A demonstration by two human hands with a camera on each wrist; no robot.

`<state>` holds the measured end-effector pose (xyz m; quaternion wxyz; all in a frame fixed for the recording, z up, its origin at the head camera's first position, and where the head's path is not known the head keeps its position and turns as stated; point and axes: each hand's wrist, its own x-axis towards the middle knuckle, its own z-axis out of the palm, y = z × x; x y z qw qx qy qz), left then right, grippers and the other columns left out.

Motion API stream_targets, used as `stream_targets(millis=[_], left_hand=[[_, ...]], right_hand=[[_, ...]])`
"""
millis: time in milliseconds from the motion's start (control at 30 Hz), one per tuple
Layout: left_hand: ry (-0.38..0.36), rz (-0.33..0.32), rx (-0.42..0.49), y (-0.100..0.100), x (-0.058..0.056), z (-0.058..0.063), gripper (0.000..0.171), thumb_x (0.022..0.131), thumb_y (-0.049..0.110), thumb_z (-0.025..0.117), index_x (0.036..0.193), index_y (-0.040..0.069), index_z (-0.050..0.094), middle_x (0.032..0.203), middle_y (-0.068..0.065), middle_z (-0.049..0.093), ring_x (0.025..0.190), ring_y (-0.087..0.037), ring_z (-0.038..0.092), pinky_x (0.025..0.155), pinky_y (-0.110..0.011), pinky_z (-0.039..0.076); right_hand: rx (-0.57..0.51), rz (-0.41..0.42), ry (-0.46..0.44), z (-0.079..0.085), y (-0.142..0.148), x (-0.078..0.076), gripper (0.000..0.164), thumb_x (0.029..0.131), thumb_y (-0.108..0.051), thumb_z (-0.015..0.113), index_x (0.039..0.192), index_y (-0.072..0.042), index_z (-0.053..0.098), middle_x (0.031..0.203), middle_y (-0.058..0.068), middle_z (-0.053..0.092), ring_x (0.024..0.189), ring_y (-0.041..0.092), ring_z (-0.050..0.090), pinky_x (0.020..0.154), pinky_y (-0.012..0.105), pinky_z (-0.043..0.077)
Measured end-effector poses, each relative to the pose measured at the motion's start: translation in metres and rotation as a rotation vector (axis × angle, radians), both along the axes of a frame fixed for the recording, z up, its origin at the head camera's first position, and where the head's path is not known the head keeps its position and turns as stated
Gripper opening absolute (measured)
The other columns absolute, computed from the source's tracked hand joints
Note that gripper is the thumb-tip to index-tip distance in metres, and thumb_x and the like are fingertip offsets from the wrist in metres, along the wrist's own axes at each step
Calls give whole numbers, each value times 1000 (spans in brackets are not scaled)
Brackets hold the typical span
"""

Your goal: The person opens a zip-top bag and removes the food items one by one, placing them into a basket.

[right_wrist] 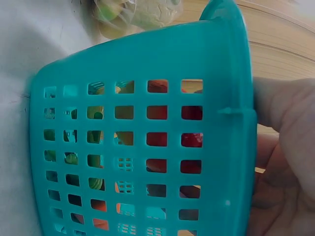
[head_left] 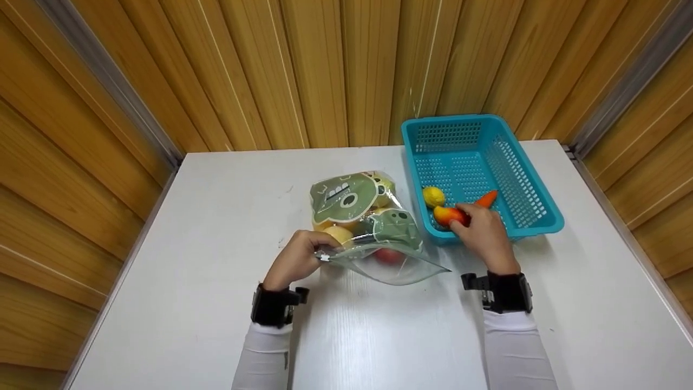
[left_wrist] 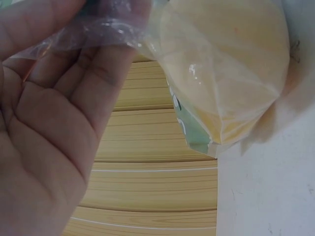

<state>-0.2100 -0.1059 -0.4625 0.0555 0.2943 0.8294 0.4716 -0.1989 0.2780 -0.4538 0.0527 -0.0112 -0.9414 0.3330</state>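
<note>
White table (head_left: 216,303), teal basket (head_left: 449,138) on it. Clear printed bag (head_left: 349,197) left of basket, mouth open; left hand (head_left: 299,255) pinches its edge. Right hand (head_left: 484,235), over basket's near rim, grips red-yellow fruit (head_left: 450,215) inside. Carrot (head_left: 488,198) in basket's near half; lemon (head_left: 433,196) by basket's left wall.

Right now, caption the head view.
Left hand grips the open plastic bag; right hand holds a red-yellow fruit in the basket.
</note>
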Motion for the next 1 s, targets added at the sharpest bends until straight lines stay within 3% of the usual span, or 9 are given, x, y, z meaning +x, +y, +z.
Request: stream_targets(millis=[400, 500, 600, 667, 1000], left_hand=[[6, -2, 1, 1, 1, 1, 23, 86, -19, 72, 96, -2, 84, 96, -16, 83, 88, -6, 67, 86, -23, 61], [10, 0, -2, 1, 0, 0, 22, 86, -18, 73, 96, -2, 84, 97, -16, 83, 88, -7, 68, 87, -24, 61], [12, -1, -2, 1, -1, 1, 21, 87, -16, 74, 96, -1, 85, 97, -15, 83, 87, -7, 68, 86, -23, 61], [13, -3, -1, 1, -1, 1, 20, 87, -15, 75, 96, -1, 85, 96, -15, 84, 87, -6, 68, 86, -23, 61], [25, -2, 5, 1, 0, -1, 19, 87, -15, 75, 96, -1, 85, 96, -15, 83, 87, -6, 67, 85, -23, 61]], right_hand=[[-52, 27, 101, 6, -3, 7, 37, 101, -5, 68, 132, 14, 72, 124, 36, 76, 107, 49, 75, 98, 62, 63], [-92, 47, 147, 16, -9, 15, 32, 101, -4, 69, 130, 10, 75, 125, 32, 77, 106, 44, 76, 94, 38, 65], [-134, 94, 202, 25, -17, 25, 28, 101, -1, 72, 128, 7, 77, 126, 27, 79, 106, 41, 78, 89, 12, 55], [-148, 142, 248, 30, -23, 31, 25, 100, 1, 74, 125, 6, 79, 124, 24, 80, 105, 40, 79, 87, 4, 50], [-122, 443, 376, 41, -50, 53, 27, 94, 9, 76, 119, 0, 82, 116, 11, 84, 108, 33, 78, 99, 13, 58]])
